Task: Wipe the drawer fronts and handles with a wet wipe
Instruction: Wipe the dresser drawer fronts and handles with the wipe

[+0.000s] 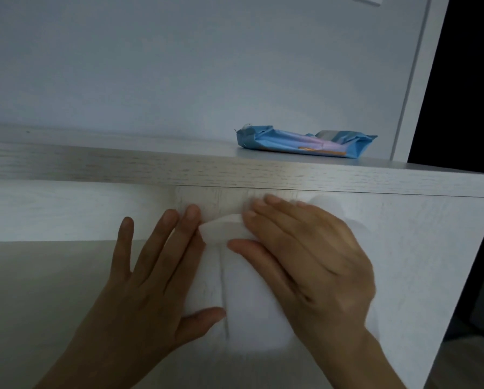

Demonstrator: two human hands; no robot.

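A pale wood-grain drawer front fills the lower half of the head view, under the cabinet's top board. A white wet wipe lies flat against the drawer front. My right hand presses on the wipe with straight, spread fingers, near the front's upper edge. My left hand lies flat on the front just to the left, its fingertips touching the wipe's left edge. No handle shows.
A blue pack of wet wipes lies on the cabinet top at the back right, against the white wall. A dark doorway opens at the far right, past the cabinet's right edge.
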